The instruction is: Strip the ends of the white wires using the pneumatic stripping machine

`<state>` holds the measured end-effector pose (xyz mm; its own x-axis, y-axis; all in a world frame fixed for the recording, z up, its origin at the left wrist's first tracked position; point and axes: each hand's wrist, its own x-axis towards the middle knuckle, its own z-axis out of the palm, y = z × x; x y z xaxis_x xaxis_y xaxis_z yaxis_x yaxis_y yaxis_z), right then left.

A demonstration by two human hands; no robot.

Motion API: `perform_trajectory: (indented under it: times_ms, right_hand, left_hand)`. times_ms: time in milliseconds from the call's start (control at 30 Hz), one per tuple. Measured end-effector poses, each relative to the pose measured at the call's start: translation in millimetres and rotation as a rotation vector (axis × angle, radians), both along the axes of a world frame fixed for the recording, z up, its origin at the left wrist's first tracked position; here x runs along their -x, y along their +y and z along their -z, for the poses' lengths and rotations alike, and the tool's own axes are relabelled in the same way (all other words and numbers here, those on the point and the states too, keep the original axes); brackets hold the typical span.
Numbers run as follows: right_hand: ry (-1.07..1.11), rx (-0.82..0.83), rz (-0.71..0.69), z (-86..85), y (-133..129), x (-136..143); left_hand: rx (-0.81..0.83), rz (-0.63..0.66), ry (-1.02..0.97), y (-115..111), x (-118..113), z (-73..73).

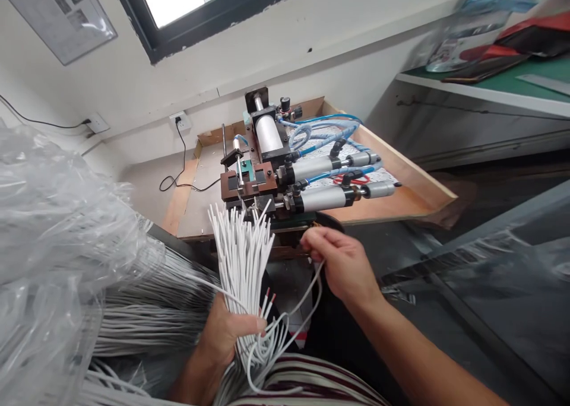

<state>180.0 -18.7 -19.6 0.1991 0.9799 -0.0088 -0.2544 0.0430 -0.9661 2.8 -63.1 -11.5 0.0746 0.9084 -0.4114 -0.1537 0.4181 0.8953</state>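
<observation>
My left hand [225, 335] grips a thick bundle of white wires [243, 251] that fans upward toward a small pneumatic machine [267, 180]. My right hand [341, 263] pinches a single white wire [307, 293] just below the front of the machine; that wire loops down toward the bundle. The machine has a brown block at its front, a white cylinder on top and silver air cylinders with blue hoses to the right. It stands on a wooden tray [401, 180]. A few wire ends near my left thumb show bare copper tips.
A big clear plastic bag [53, 246] full of white wires fills the left side. A black cable runs from a wall socket [180, 121] to the tray. A green shelf [512, 79] with red and clear items sits at upper right. Striped fabric lies at the bottom.
</observation>
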Motion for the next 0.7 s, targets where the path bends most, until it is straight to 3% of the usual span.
perform_trajectory:
  times_ms: [133, 300, 433, 600, 700]
  right_hand:
    - [-0.106, 0.04, -0.347, -3.6, -9, 4]
    - [-0.236, -0.062, -0.493, -13.1, -25, 23]
    - [-0.179, -0.141, -0.479, -13.3, -28, 34]
    - [0.005, -0.048, -0.369, 0.1, -23, 39]
    - [0.073, -0.004, -0.135, -0.1, -12, 21]
  left_hand:
    - [-0.047, -0.061, 0.039, -1, 0, -1.4]
    - [-0.154, -0.097, 0.061, -8, 4, 0.6]
    - [-0.202, -0.108, 0.097, -13, 7, 5.8]
    - [-0.244, -0.071, 0.145, -12, 6, 3.4]
    - [-0.223, -0.106, 0.133, -13, 5, -0.8]
